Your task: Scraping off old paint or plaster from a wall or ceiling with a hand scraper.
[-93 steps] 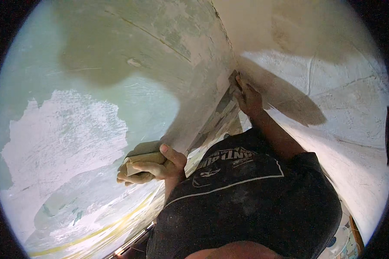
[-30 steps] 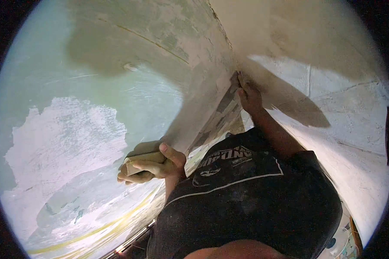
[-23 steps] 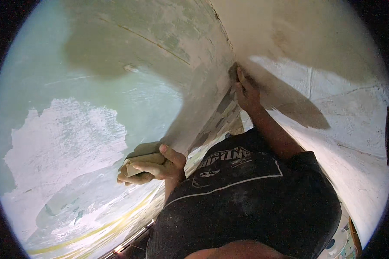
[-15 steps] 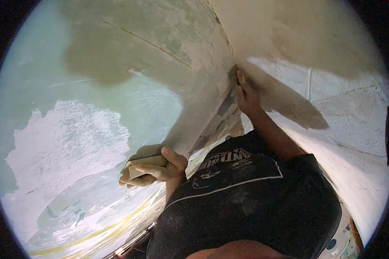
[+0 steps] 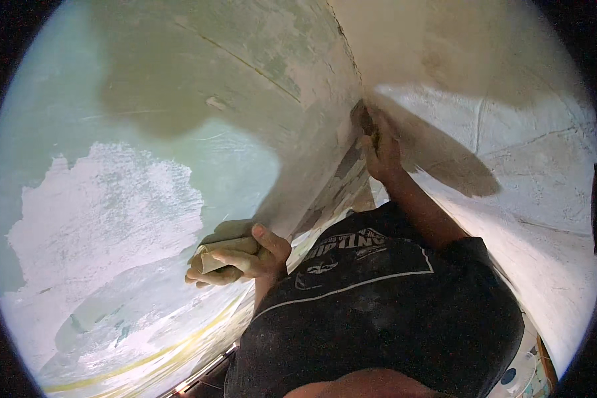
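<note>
My right hand (image 5: 383,156) reaches up into the corner where two walls meet. It is closed on a small dark brown piece, apparently a folded piece of sandpaper (image 5: 363,118), which is pressed against the corner joint. Lower on the left, my left hand (image 5: 249,259) is curled round a folded beige sheet that looks like sandpaper (image 5: 209,261). That hand is close to the greenish wall (image 5: 235,166); whether it touches the wall I cannot tell. Its fingers partly cover the sheet.
White filler (image 5: 113,205) is spread in a rough patch on the left wall. A crack (image 5: 343,40) runs up the corner above my right hand. Uneven white plaster (image 5: 544,159) covers the right wall. Yellowish streaks (image 5: 159,358) cross the lower left wall.
My right hand has turned a little at the corner, so more of the dark piece shows between its fingers. My left hand has stayed nearly in place.
</note>
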Available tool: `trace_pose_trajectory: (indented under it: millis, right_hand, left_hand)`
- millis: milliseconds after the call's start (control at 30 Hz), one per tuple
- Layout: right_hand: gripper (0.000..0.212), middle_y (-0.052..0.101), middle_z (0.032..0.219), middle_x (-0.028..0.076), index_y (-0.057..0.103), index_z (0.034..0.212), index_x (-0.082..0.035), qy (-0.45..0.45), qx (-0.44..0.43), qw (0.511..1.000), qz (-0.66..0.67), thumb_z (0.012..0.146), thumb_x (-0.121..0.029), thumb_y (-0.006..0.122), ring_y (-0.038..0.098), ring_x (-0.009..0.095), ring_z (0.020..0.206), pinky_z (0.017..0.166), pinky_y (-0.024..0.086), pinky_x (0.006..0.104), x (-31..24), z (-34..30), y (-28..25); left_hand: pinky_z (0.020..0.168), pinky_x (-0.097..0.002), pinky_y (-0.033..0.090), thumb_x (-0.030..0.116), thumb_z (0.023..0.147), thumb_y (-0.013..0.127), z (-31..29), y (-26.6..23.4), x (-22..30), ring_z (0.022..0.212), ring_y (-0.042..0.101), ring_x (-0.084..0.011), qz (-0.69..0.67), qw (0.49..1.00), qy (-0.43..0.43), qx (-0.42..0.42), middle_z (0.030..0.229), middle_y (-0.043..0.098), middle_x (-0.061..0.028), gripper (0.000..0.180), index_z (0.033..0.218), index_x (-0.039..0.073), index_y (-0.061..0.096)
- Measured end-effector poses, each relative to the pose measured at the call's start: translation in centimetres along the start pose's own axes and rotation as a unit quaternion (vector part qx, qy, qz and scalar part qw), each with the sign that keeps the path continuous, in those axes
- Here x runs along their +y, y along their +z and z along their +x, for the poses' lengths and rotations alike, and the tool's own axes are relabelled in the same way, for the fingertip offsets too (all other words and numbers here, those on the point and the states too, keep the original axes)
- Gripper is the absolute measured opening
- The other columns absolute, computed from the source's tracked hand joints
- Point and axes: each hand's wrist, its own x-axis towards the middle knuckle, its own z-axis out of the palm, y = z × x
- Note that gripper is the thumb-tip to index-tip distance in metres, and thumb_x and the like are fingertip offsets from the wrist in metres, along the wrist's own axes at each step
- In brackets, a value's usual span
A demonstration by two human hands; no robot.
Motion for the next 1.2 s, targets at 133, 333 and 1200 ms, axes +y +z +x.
trace_pose_trajectory:
  millis: [133, 333, 1200]
  right_hand:
    - [0.049, 0.050, 0.133, 0.027, 0.038, 0.141, -0.002, 0.126, -0.087, 0.987, 0.049, 0.097, -0.020, 0.051, 0.060, 0.038, 0.110, 0.091, 0.048, 0.0412, 0.2, -1.0, -1.3]
    - [0.046, 0.060, 0.114, 0.026, 0.043, 0.136, -0.002, 0.135, -0.181, 0.971, 0.078, 0.096, -0.023, 0.054, 0.062, 0.039, 0.101, 0.086, 0.049, 0.0420, -0.8, -0.6, -2.8]
    - [0.037, 0.067, 0.086, 0.020, 0.065, 0.099, -0.001, 0.278, -0.189, 0.941, -0.045, 0.079, -0.032, 0.071, 0.066, 0.035, 0.079, 0.077, 0.053, 0.0417, 0.4, -1.1, -2.2]
  left_hand:
    - [0.106, -0.0709, -0.003, 0.043, 0.092, 0.051, 0.3, -0.3, 0.0, 0.140, 0.001, -0.0520, 0.019, 1.000, 0.005, 0.007, 0.152, 0.000, -0.0308, 0.077, 0.152, 0.008, 0.018]
    - [0.106, -0.0706, -0.002, 0.043, 0.092, 0.051, 0.3, -0.3, 0.1, 0.141, 0.001, -0.0515, 0.000, 1.000, 0.001, 0.011, 0.152, 0.001, -0.0302, 0.074, 0.151, 0.008, 0.021]
    - [0.106, -0.0643, -0.013, 0.031, 0.090, 0.054, 0.1, -0.6, 0.0, 0.139, -0.013, -0.0531, -0.039, 0.999, -0.011, -0.029, 0.149, -0.010, -0.0375, 0.077, 0.152, 0.006, 0.015]
